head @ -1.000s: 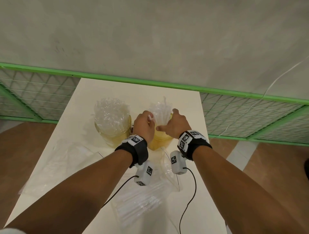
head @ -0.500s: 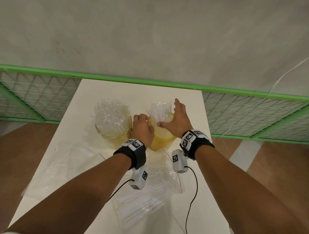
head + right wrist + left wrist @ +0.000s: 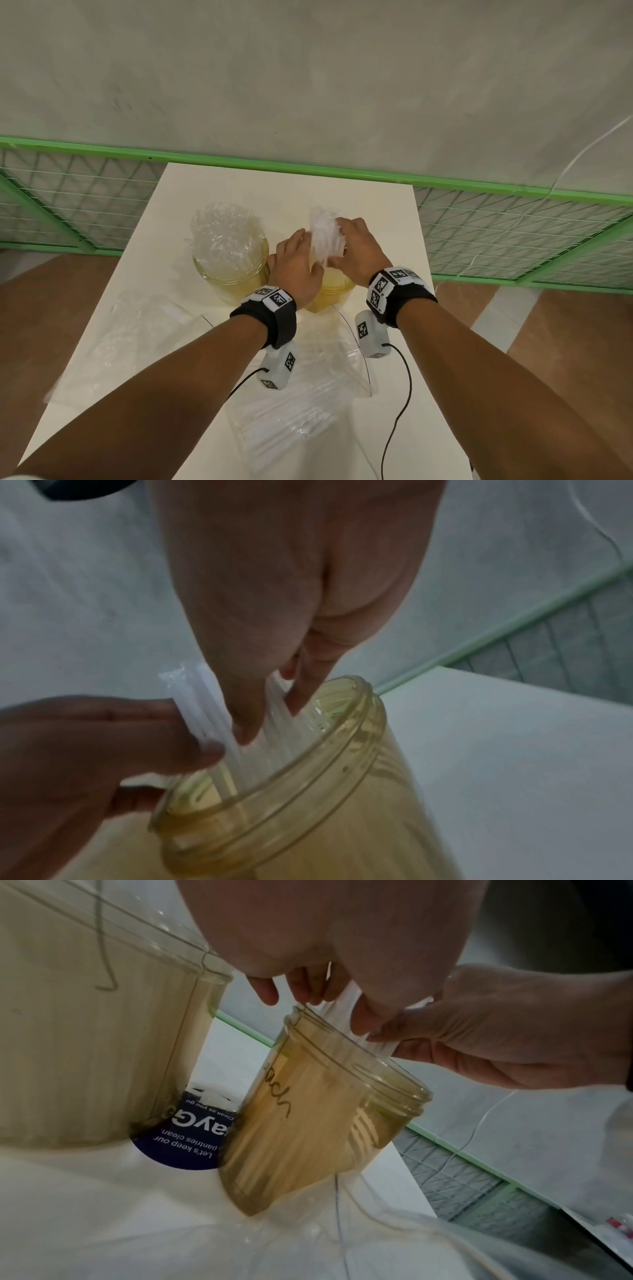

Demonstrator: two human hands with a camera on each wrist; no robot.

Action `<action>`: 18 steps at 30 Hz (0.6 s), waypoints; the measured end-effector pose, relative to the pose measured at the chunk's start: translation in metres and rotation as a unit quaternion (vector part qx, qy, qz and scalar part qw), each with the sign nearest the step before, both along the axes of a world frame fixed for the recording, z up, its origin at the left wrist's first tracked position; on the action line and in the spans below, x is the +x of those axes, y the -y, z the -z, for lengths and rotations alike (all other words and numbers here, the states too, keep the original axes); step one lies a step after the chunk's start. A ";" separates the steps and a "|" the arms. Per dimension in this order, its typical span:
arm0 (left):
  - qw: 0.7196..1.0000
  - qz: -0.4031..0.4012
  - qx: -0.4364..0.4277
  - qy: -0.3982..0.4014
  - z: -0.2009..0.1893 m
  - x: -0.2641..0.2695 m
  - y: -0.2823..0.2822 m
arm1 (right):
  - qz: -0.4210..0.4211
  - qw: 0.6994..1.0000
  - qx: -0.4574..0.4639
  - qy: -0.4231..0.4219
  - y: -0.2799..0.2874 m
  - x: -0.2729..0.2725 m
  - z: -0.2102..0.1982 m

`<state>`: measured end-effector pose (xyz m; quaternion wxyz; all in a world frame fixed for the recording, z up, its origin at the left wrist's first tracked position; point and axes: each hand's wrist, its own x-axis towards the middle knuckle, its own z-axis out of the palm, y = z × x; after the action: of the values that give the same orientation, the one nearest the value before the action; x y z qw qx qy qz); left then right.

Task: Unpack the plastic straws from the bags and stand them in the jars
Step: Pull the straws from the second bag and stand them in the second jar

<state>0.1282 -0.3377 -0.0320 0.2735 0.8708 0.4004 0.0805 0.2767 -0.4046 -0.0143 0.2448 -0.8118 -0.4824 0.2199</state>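
Note:
A bundle of white plastic straws [image 3: 323,236] stands in the yellow right jar [image 3: 330,296], its top well above the rim. My left hand [image 3: 296,263] grips the bundle from the left, and my right hand [image 3: 356,253] holds it from the right. In the left wrist view the straws [image 3: 342,1007] enter the jar [image 3: 325,1118] between my fingers and the right hand [image 3: 514,1031]. The right wrist view shows the straws [image 3: 205,696] tilted in the jar's mouth [image 3: 291,764]. The left jar [image 3: 229,260] is packed with clear straws.
A clear bag holding straws [image 3: 291,421] lies on the white table [image 3: 342,192] under my wrists. Crumpled empty bags [image 3: 120,342] lie at the left. A dark blue round label [image 3: 185,1139] sits between the jars. A green wire fence [image 3: 513,233] runs behind the table.
My right hand, spread open over the jar half a second ago, now closes on the straws. My left hand has risen from the jar's side to the bundle, which stands higher.

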 end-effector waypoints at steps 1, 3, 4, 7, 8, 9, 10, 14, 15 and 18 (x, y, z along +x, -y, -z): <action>1.000 -0.007 0.005 -0.006 0.003 0.000 0.000 | -0.017 0.999 -0.025 0.037 0.001 0.001 -0.001; 0.999 -0.024 0.029 -0.007 0.007 0.000 -0.001 | -0.016 0.991 -0.049 0.123 0.004 0.003 -0.002; 0.999 -0.033 0.041 0.002 0.008 -0.001 -0.003 | 0.003 0.988 -0.053 0.142 0.005 0.004 -0.004; 0.996 -0.057 0.022 0.070 0.009 -0.003 -0.007 | 0.071 0.993 -0.067 0.064 0.005 0.008 -0.005; 0.994 -0.063 0.002 0.088 0.008 -0.003 -0.008 | 0.090 0.994 -0.058 0.017 0.006 0.008 -0.004; 0.993 -0.069 -0.020 0.098 0.008 -0.004 -0.009 | 0.103 0.994 -0.038 -0.021 0.007 0.009 -0.002; 0.991 -0.077 -0.040 0.106 0.006 -0.005 -0.010 | 0.114 0.992 -0.018 -0.050 0.009 0.009 -0.001; 0.980 -0.077 -0.096 0.154 0.005 -0.014 -0.004 | 0.124 0.986 0.043 -0.105 0.019 -0.001 0.001; 0.979 -0.068 -0.100 0.163 0.005 -0.017 -0.001 | 0.124 0.986 0.058 -0.093 0.022 -0.003 0.002; 0.978 -0.049 -0.097 0.180 0.005 -0.030 0.011 | 0.134 0.983 0.115 -0.042 0.037 -0.009 0.005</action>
<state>0.0977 -0.3489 -0.0370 0.4204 0.7905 0.3927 0.2100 0.2679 -0.4412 -0.0192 0.3839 -0.8257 -0.3801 0.1622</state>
